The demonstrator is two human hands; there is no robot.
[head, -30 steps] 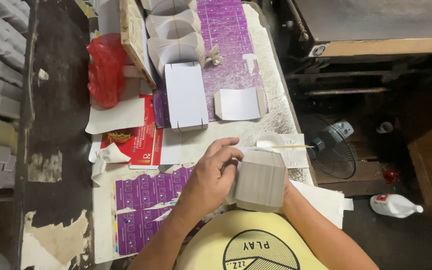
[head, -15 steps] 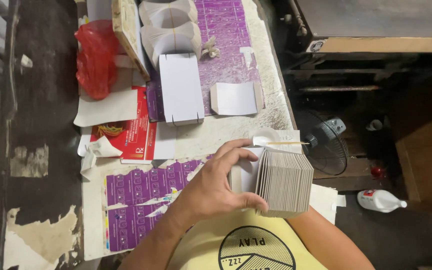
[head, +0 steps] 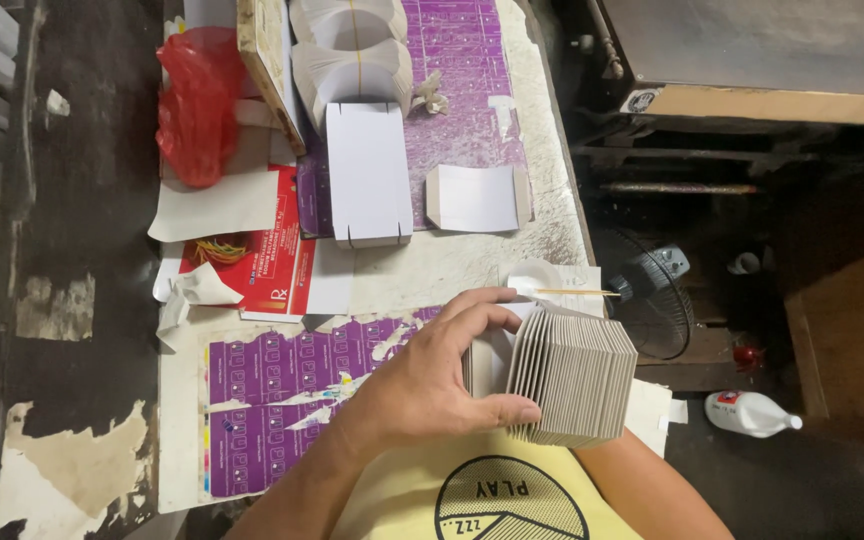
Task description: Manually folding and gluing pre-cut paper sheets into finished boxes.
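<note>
My left hand (head: 432,385) holds the fanned stack of flat grey cards (head: 572,378) in a narrow grip at the bench's (head: 472,265) near edge, splaying them apart for counting, while my right hand's grip underneath stays hidden.

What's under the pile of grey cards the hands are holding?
The card stack stands fanned, gripped by the left hand. Below it show the table, some white paper and the yellow shirt. The right hand is hidden behind the stack.

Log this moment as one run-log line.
left hand: grips fanned card stack | right hand: hidden behind stack | table: flat white boxes, purple sheets
</note>
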